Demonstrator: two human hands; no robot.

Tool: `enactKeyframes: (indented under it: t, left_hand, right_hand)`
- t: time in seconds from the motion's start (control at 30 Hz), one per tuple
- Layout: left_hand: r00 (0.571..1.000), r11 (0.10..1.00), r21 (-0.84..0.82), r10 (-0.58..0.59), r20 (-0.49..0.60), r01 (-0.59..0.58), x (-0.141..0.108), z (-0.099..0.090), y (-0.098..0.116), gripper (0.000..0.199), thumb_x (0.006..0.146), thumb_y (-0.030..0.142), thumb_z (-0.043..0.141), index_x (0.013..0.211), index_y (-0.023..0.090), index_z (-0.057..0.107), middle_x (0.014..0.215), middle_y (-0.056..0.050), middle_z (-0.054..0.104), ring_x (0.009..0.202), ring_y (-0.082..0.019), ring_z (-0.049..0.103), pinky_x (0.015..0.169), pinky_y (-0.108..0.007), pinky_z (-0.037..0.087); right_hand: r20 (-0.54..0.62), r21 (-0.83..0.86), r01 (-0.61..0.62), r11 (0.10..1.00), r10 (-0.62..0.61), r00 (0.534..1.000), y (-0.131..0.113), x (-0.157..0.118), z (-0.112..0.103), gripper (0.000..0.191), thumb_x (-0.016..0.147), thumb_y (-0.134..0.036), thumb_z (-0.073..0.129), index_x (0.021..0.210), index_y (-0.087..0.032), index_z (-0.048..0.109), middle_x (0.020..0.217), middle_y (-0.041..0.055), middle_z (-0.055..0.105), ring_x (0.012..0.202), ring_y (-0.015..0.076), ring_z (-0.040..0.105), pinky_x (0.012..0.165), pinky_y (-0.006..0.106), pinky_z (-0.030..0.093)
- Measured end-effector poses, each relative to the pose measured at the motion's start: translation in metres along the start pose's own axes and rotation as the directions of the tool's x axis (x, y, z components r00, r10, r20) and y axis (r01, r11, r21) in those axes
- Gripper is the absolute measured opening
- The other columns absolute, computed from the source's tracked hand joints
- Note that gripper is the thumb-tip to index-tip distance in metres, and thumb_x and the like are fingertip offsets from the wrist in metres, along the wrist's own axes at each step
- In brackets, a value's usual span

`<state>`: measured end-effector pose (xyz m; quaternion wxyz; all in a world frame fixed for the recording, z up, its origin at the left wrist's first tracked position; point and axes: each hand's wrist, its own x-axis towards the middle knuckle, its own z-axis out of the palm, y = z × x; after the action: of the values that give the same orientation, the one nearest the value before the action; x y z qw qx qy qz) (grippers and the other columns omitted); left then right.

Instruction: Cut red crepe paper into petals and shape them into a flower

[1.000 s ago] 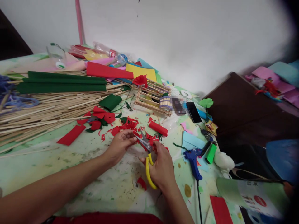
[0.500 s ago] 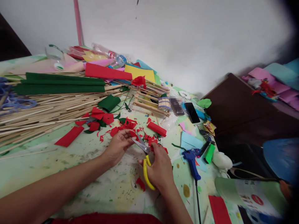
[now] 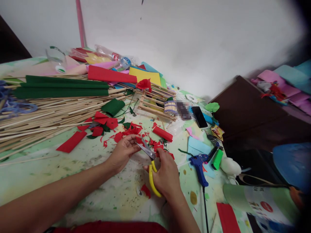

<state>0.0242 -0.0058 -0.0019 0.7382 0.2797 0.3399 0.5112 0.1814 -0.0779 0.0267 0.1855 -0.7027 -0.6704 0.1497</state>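
Note:
My right hand (image 3: 167,173) grips the yellow handles of a pair of scissors (image 3: 152,179), whose blades are parted and point up and left. Pinched in the fingers of my left hand (image 3: 125,152) is a small piece of red paper (image 3: 139,139), right at the blade tips. Red paper scraps (image 3: 132,129) lie on the table just beyond both hands. A rolled red strip (image 3: 162,133) rests behind the scissors, and a flat red strip (image 3: 71,141) lies to the left. One more scrap (image 3: 146,191) sits below the scissors.
Bundled wooden sticks (image 3: 48,111) cover the left side, with green paper (image 3: 63,87) on top. A small stick frame (image 3: 156,102) stands at the back. A blue glue gun (image 3: 199,166), a phone (image 3: 200,117) and a green bottle (image 3: 257,202) lie on the right.
The scissor blades have closed slightly at the red paper piece. Both hands stay almost in place, and the view has shifted very slightly.

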Motion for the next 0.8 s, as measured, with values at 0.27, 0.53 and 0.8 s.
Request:
enactKeyframes:
  t: [0.27,0.53,0.8]
  left_hand:
    - [0.999,1.000,0.000,0.008,0.031,-0.008,-0.0002,-0.0016,-0.0007,0.027,0.062,0.010,0.078,0.085,0.018,0.066,0.076,0.001,0.070,0.069,-0.010,0.063,0.065,-0.018,0.049]
    - [1.000,1.000,0.006,-0.005,0.014,0.005,0.0001,-0.0005,-0.0008,0.030,0.060,0.011,0.079,0.087,0.016,0.064,0.076,0.000,0.069,0.071,-0.011,0.063,0.068,-0.021,0.050]
    - [1.000,1.000,-0.013,-0.012,0.022,0.012,-0.0004,-0.0006,-0.0007,0.030,0.060,0.012,0.079,0.086,0.016,0.065,0.076,-0.001,0.069,0.071,-0.011,0.062,0.068,-0.021,0.050]
  right_hand:
    - [0.011,-0.007,-0.001,1.000,0.001,1.000,0.0005,0.0001,-0.0013,0.048,0.072,-0.031,0.062,0.118,-0.018,0.051,0.099,0.0100,0.062,0.091,0.0250,0.057,0.075,0.033,0.044]
    - [0.020,-0.003,0.003,1.000,-0.003,1.000,-0.0003,-0.0005,-0.0020,0.047,0.073,-0.031,0.062,0.117,-0.017,0.052,0.098,0.0100,0.063,0.091,0.0258,0.057,0.074,0.033,0.043]
    - [0.026,0.011,0.001,1.000,-0.001,1.000,-0.0004,-0.0001,-0.0023,0.049,0.072,-0.031,0.062,0.118,-0.018,0.052,0.101,0.0103,0.064,0.092,0.0265,0.059,0.074,0.033,0.045]
